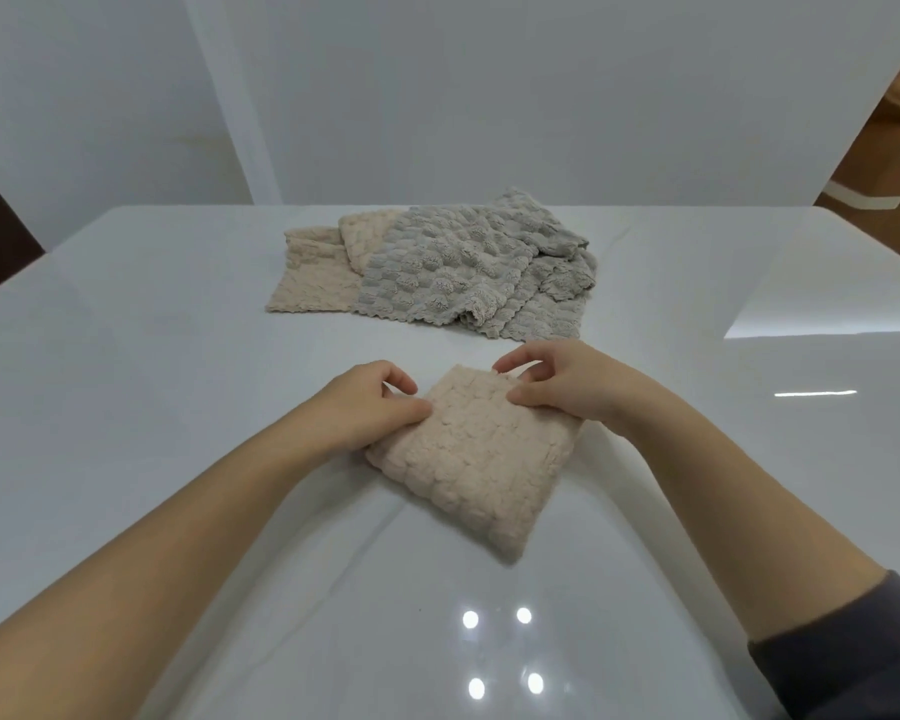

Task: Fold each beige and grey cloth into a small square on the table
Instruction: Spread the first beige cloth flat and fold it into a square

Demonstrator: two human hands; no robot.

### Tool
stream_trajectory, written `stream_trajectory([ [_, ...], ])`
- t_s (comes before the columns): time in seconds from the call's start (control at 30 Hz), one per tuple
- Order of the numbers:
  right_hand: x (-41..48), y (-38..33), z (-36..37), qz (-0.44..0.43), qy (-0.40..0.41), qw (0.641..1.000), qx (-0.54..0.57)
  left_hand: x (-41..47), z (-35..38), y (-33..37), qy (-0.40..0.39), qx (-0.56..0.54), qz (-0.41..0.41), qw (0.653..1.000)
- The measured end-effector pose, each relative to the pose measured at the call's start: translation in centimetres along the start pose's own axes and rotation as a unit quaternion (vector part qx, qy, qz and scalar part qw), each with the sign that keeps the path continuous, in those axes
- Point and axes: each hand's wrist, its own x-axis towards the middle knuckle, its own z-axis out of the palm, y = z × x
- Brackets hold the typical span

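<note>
Head: curled hands (372, 407) (572, 389) on folded cloth (476, 459)

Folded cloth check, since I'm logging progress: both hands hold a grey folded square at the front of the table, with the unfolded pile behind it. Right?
Wrong colour: the head view shows the folded square is beige, not grey. Otherwise right: left hand and right hand hold it at the front of the table, unfolded pile behind.
</note>
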Motion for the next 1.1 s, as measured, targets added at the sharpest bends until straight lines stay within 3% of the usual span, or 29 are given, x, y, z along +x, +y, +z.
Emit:
stream_trajectory([
  [0.1, -0.3, 0.4, 0.2, -0.030, 0.030, 0.999, -0.013, 0.1, 0.3, 0.2, 0.019, 0.017, 0.006, 1.000],
  [0.23, -0.1, 1.0, 1.1, -0.078, 0.073, 0.986, -0.128, 0.0, 0.6, 0.5, 0.038, 0.128, -0.005, 0.991],
  [0.37, 0.1, 2.0, 1.6, -0.132, 0.114, 0.976, -0.127, -0.4, 0.9, 1.1, 0.088, 0.218, 0.003, 0.972],
  [0.47, 0.0, 2.6, 1.8, -0.166, 0.143, 0.964, -0.152, 0.5, 1.1, 2.0, 0.118, 0.206, 0.103, 0.966],
  [0.57, 0.0, 2.9, 1.9, -0.186, 0.151, 0.958, -0.160, 2.5, 1.2, 3.2, 0.051, 0.197, 0.200, 0.959],
  [0.7, 0.0, 3.3, 1.3, -0.181, 0.136, 0.964, -0.142, 4.4, 1.2, 4.2, -0.021, 0.256, 0.246, 0.934],
  [0.93, 0.0, 3.6, 1.1, -0.170, 0.128, 0.973, -0.092, 4.7, 1.5, 4.5, 0.007, 0.238, 0.276, 0.931],
  [1.03, -0.1, 3.5, 1.3, -0.172, 0.134, 0.970, -0.105, 4.6, 3.0, 4.4, 0.040, 0.299, 0.291, 0.908],
  [1.1, -0.3, 3.5, 1.5, -0.184, 0.138, 0.963, -0.140, 4.4, 3.7, 4.0, 0.102, 0.332, 0.308, 0.886],
])
